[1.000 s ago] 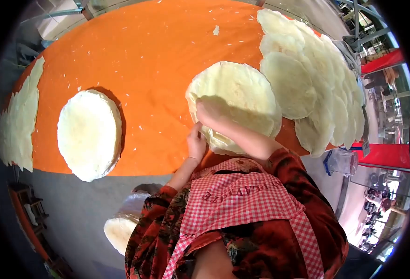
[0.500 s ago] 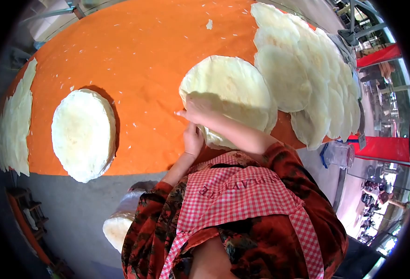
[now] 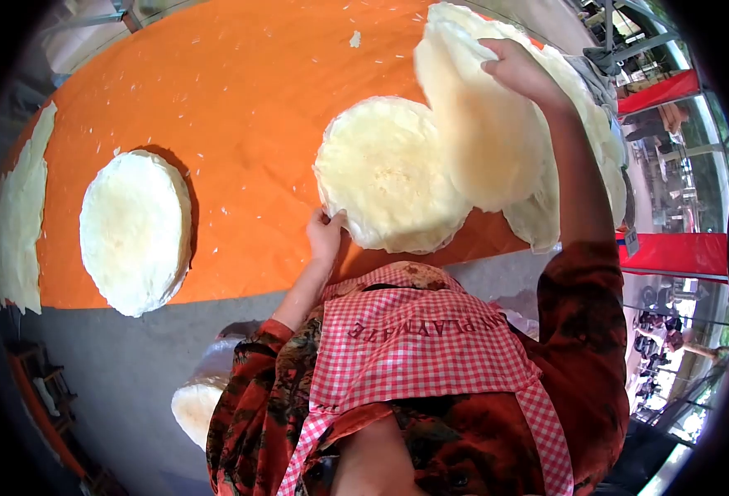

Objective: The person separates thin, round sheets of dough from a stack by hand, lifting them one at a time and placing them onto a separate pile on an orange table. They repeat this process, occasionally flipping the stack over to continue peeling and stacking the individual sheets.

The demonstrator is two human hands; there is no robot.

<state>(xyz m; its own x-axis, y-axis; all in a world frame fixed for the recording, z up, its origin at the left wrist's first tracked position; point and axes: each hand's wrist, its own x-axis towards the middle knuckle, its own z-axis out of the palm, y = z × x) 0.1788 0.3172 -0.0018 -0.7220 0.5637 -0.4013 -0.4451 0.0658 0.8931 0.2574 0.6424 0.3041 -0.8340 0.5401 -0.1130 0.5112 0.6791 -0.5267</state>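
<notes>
My right hand [image 3: 523, 69] grips the upper edge of a thin, round flatbread sheet [image 3: 493, 149], which hangs raised and tilted over the right side of the table. Its lower left part overlaps a round stack of flatbreads [image 3: 389, 174] in front of me. At that stack's near left rim is my left hand [image 3: 326, 233], with fingers and thumb pinched together on the edge. More thin sheets [image 3: 583, 99] lie overlapping beyond my right hand, partly hidden by my right arm.
An orange cloth [image 3: 249, 124] with pale crumbs covers the table. A taller flatbread stack [image 3: 137, 231] stands at left, and overlapping sheets [image 3: 19, 219] lie along the far left edge. Below the table edge, a clear-wrapped bundle of round sheets [image 3: 199, 405] is beside me.
My right hand has moved from the middle stack up and right, and now lifts a flatbread sheet at the right. My left hand has shifted slightly left, staying by the middle stack's rim.
</notes>
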